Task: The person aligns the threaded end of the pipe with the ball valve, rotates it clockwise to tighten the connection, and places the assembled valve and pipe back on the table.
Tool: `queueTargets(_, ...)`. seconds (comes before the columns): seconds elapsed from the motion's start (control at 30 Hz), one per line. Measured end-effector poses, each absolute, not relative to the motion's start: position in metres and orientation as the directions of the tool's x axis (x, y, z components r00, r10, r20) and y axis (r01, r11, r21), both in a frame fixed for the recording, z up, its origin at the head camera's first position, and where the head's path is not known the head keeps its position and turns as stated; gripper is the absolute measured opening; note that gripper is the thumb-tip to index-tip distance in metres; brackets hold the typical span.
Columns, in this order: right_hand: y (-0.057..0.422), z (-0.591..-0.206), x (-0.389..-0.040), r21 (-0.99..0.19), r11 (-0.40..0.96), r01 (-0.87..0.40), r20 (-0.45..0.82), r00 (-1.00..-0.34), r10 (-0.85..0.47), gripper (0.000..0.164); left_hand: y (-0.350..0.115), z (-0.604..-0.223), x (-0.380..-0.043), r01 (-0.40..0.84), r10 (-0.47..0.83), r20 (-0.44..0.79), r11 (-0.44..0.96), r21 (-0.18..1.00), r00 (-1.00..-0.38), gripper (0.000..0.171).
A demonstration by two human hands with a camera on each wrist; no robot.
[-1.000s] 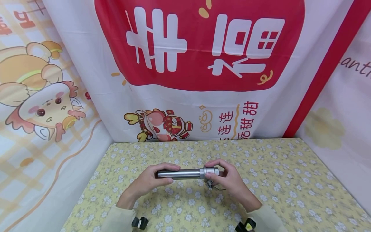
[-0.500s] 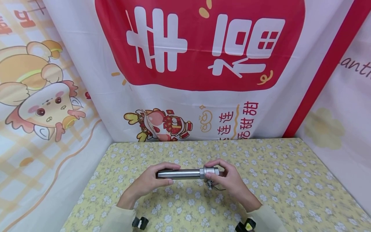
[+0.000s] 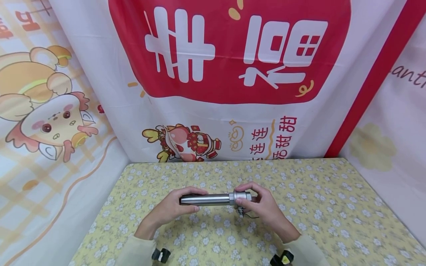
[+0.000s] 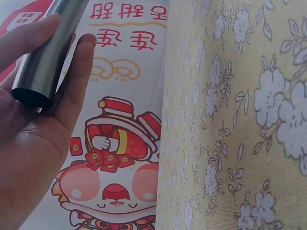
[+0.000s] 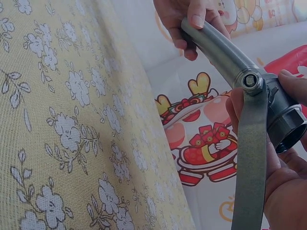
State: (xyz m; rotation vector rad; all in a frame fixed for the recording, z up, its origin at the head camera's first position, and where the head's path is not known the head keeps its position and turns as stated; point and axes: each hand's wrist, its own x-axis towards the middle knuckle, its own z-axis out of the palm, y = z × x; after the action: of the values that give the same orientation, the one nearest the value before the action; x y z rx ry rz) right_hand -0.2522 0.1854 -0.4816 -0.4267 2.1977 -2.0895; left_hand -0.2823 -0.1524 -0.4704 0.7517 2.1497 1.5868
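A smooth metal pipe (image 3: 214, 200) lies level between both hands in the head view, one end against a ball valve (image 5: 280, 110). My left hand (image 3: 171, 206) grips the pipe's left end, thumb on the near side and fingers on the far side. At the other end my right hand (image 3: 265, 207) holds the valve body by its hex end. In the right wrist view a long flat lever (image 5: 252, 153) runs down from the stem nut (image 5: 251, 80); the valve's open threaded end shows there. The left wrist view shows the pipe's plain end near the palm.
Below the hands spreads a table (image 3: 219, 240) with a yellow floral cloth. A white and red printed curtain (image 3: 219, 111) hangs behind it, with more printed cloth on both sides. Black straps with small devices (image 3: 161, 255) sit on both wrists.
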Motion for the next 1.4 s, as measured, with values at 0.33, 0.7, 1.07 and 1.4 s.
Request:
queueTargets(0.33,0.1858,-0.4824,-0.2515,-0.988,0.03,-0.149,0.137,-0.956,-0.261,0.035,-0.1537,-0.4714,-0.2818,0.183,0.621,0.024,0.193,0.964,-0.783,0.045)
queueTargets(0.7,0.1842,-0.479,-0.2505,-0.991,0.032,-0.127,0.115,-0.961,-0.252,0.037,-0.1569,-0.4724,-0.2841,0.161,0.636,0.021,0.163,0.973,-0.771,0.04)
queueTargets(1.07,0.1849,-0.4802,-0.2512,-0.989,0.036,-0.144,0.131,-0.959,-0.253,0.035,-0.1561,-0.4723,-0.2828,0.195,0.633,0.052,0.159,0.968,-0.773,0.044)
queueTargets(1.4,0.1847,-0.4801,-0.2512,-0.99,0.019,-0.136,0.127,-0.959,-0.252,0.035,-0.1531,-0.4709,-0.2817,0.249,0.635,0.097,0.154,0.956,-0.767,0.044)
